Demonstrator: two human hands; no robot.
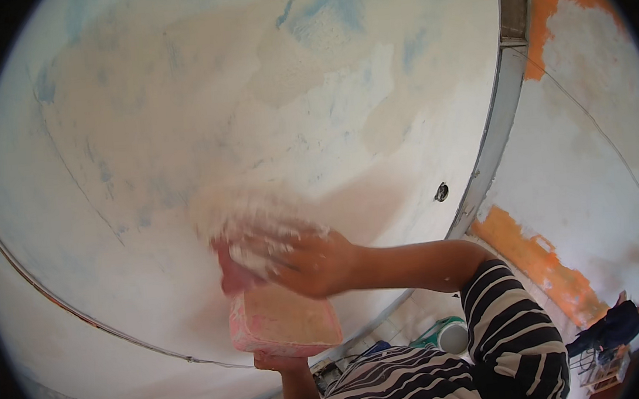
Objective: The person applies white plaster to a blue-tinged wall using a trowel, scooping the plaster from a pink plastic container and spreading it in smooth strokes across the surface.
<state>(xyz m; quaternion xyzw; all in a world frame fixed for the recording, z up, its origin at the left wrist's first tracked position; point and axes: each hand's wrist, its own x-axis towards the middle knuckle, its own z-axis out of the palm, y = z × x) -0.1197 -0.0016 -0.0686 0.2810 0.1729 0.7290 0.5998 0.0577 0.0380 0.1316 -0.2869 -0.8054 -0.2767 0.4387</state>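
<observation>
My right hand (pixel 297 256), smeared with white paste and blurred by motion, grips a red, flat-looking tool (pixel 233 272) with pale paste around it, close against the patchy blue and beige wall (pixel 144 123). Just below it, my left hand (pixel 275 362) holds a pink, paste-streaked rectangular container (pixel 284 324) from underneath. The working edge of the red tool is hidden by my fingers and the blur.
A wire (pixel 83 315) runs along the lower left wall. A wall hole (pixel 442 192) sits near the grey frame (pixel 495 113). Orange-patched wall (pixel 558 5) stands at right, with another person (pixel 606 328) below it. A green-and-white bucket (pixel 451 336) and tools lie on the floor.
</observation>
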